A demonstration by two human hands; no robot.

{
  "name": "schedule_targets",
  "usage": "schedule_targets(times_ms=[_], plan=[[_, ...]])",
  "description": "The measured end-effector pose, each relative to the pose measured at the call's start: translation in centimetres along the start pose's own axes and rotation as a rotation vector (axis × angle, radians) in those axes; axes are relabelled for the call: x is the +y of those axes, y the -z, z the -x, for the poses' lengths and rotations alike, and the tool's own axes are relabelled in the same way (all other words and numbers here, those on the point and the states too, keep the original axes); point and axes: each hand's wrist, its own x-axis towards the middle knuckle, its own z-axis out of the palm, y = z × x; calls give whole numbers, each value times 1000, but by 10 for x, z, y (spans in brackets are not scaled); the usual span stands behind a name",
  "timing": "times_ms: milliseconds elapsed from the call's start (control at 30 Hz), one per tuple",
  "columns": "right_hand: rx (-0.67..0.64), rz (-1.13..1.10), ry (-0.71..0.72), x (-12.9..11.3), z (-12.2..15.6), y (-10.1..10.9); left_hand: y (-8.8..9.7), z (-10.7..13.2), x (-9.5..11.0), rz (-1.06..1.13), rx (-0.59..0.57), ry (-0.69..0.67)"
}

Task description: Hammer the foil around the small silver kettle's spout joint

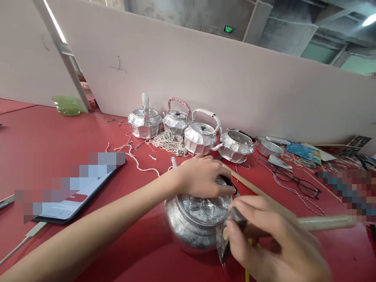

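Note:
A small silver metal kettle (192, 223) lies on the red table (44, 149) right in front of me. My left hand (202, 176) rests on its top rim with the fingers curled over it, gripping it. My right hand (273, 239) is closed round the dark metal head of a hammer (232, 231), held against the kettle's right side. The hammer's pale wooden handle (326, 222) sticks out to the right.
Several silver kettles (202, 139) with wrapped handles stand by the white partition, beside a pile of cord (167, 143). A phone (73, 196) lies at the left, eyeglasses (296, 182) and a wooden stick (249, 186) at the right. A green object (68, 105) sits far left.

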Motion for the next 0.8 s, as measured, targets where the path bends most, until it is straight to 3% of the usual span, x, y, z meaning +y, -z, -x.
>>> schedule_targets(times_ms=[67,200,300,400,533,633,800], plan=[[73,14,-53,0,1,0,0,1,0,1,-3,-2],[-56,6,27,3,0,-1,0,2,1,3,4,-11],[0,-1,-12,3,0,-1,0,2,0,8,-1,-13],[-77,9,18,3,0,-1,0,1,-1,11,3,-18],[-6,4,-5,3,0,-1,-1,1,-1,3,5,-13],[-43,86,59,2,-1,0,-1,1,0,1,7,-11],[1,112,48,1,-1,2,1,1,0,5,4,-13]])
